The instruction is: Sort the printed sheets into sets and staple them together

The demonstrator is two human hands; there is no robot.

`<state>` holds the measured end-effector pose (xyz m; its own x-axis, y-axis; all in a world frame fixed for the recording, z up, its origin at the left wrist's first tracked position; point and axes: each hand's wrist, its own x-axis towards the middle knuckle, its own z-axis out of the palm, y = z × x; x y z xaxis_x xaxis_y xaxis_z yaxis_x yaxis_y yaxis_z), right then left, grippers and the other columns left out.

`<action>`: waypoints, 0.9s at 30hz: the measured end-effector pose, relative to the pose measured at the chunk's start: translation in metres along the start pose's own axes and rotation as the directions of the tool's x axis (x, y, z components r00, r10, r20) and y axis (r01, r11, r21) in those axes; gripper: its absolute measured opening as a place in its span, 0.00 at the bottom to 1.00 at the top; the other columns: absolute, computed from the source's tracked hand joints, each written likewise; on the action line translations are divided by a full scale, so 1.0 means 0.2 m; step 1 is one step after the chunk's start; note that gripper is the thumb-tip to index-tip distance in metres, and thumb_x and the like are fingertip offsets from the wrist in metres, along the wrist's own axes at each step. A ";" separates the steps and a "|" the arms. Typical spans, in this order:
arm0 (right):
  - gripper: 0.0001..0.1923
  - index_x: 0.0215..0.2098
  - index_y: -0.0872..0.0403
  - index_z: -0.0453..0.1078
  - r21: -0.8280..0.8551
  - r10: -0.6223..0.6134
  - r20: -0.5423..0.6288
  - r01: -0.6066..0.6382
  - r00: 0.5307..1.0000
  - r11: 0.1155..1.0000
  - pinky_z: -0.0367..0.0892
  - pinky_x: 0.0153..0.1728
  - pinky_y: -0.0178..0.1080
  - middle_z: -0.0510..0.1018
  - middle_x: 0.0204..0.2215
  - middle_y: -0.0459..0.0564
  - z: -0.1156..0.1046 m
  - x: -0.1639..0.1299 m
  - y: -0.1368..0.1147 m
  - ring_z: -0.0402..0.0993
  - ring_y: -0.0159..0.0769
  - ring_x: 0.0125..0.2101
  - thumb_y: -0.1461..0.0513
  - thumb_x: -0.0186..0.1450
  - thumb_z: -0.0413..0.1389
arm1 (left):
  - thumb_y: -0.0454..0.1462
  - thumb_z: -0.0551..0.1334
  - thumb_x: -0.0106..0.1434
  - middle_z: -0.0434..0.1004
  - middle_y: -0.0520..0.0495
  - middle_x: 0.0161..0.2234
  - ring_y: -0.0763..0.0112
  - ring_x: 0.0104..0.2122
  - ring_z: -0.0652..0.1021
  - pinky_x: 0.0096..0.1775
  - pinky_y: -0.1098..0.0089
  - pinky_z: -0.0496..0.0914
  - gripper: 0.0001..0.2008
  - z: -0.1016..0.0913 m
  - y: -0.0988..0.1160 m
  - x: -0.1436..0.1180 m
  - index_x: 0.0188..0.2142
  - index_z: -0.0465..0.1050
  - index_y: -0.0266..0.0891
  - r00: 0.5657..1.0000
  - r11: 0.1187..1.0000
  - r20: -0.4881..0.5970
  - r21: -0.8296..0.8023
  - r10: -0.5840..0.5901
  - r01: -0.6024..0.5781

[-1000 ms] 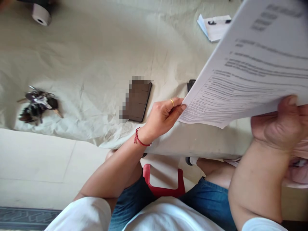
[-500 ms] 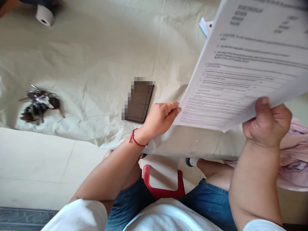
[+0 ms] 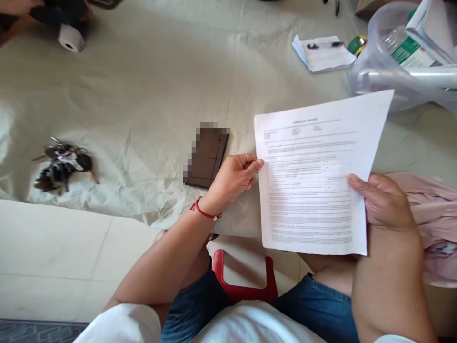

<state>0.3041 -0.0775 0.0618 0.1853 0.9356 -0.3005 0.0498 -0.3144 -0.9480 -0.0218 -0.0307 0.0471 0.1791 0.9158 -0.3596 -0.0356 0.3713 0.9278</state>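
Note:
A printed white sheet of paper [image 3: 310, 176] is held flat over the near edge of the cloth-covered table [image 3: 150, 95]. My left hand [image 3: 233, 177], with a gold ring and a red thread bracelet, pinches the sheet's left edge. My right hand [image 3: 383, 202] grips its right edge, thumb on top. A dark phone [image 3: 207, 159] lies on the cloth just left of my left hand.
A bunch of keys [image 3: 60, 164] lies at the left. A notepad with a pen [image 3: 323, 52] sits at the back. A clear plastic jug [image 3: 396, 57] stands at the right, pink cloth [image 3: 433, 219] below it. A paper roll [image 3: 71, 38] is far left. Red stool [image 3: 244, 278] under me.
The sheet has come down from close in front of the camera to lie flat and low over the table edge. Both hands have kept hold of it; the jug is now uncovered.

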 end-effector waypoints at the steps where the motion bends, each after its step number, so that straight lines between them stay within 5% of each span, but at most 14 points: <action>1: 0.21 0.46 0.50 0.91 -0.028 0.039 0.046 -0.037 0.998 0.999 0.88 0.45 0.52 0.93 0.41 0.58 -0.03 0.00 0.01 0.92 0.53 0.38 0.46 0.62 0.79 | 0.38 0.67 0.74 0.66 0.57 0.19 0.81 0.17 0.62 0.23 0.74 0.56 0.13 0.00 -0.01 0.01 0.30 0.78 0.38 1.000 1.000 -0.013 -0.028 0.010 -0.010; 7: 0.21 0.44 0.50 0.91 -0.197 0.154 0.195 -0.115 0.969 0.974 0.85 0.52 0.46 0.93 0.45 0.58 -0.18 0.03 0.05 0.91 0.48 0.42 0.44 0.65 0.77 | 0.41 0.71 0.74 0.71 0.54 0.17 0.78 0.17 0.67 0.25 0.74 0.62 0.15 0.03 -0.07 0.00 0.30 0.79 0.38 0.998 0.988 0.062 -0.151 -0.006 0.015; 11: 0.24 0.48 0.48 0.89 -0.073 -0.009 0.014 0.010 1.000 0.997 0.81 0.50 0.37 0.92 0.45 0.52 -0.12 0.07 0.06 0.89 0.41 0.44 0.43 0.63 0.78 | 0.34 0.64 0.78 0.73 0.52 0.16 0.77 0.17 0.70 0.27 0.74 0.64 0.17 0.09 -0.09 -0.03 0.29 0.77 0.38 0.988 0.985 0.127 -0.138 -0.090 0.107; 16: 0.27 0.42 0.50 0.85 -0.091 -0.075 -0.190 0.059 0.979 0.994 0.80 0.54 0.42 0.90 0.39 0.49 -0.05 0.13 0.12 0.87 0.42 0.42 0.41 0.56 0.80 | 0.33 0.61 0.78 0.74 0.50 0.17 0.76 0.20 0.72 0.29 0.74 0.64 0.21 0.14 -0.09 -0.03 0.26 0.75 0.38 0.972 0.979 0.154 -0.064 -0.180 0.192; 22: 0.16 0.39 0.49 0.84 -0.195 -0.053 -0.099 0.033 0.994 0.980 0.78 0.42 0.41 0.83 0.30 0.45 -0.11 0.11 0.12 0.76 0.37 0.29 0.47 0.65 0.74 | 0.36 0.65 0.76 0.72 0.54 0.17 0.77 0.18 0.66 0.25 0.72 0.57 0.15 0.10 -0.11 0.01 0.30 0.76 0.40 0.993 0.993 -0.022 0.022 -0.116 0.116; 27: 0.17 0.34 0.48 0.81 -0.263 0.003 0.003 -0.002 1.000 0.965 0.73 0.33 0.40 0.83 0.31 0.48 -0.13 0.09 0.09 0.76 0.40 0.32 0.46 0.67 0.73 | 0.39 0.67 0.75 0.71 0.54 0.17 0.75 0.18 0.67 0.25 0.72 0.60 0.14 0.09 -0.14 0.02 0.31 0.75 0.41 0.995 0.997 -0.058 -0.002 -0.083 0.083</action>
<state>0.3339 -0.0716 0.0420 0.1820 0.9352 -0.3039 0.3054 -0.3475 -0.8865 -0.0015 -0.0404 0.0219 0.1237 0.8893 -0.4403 -0.0226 0.4461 0.8947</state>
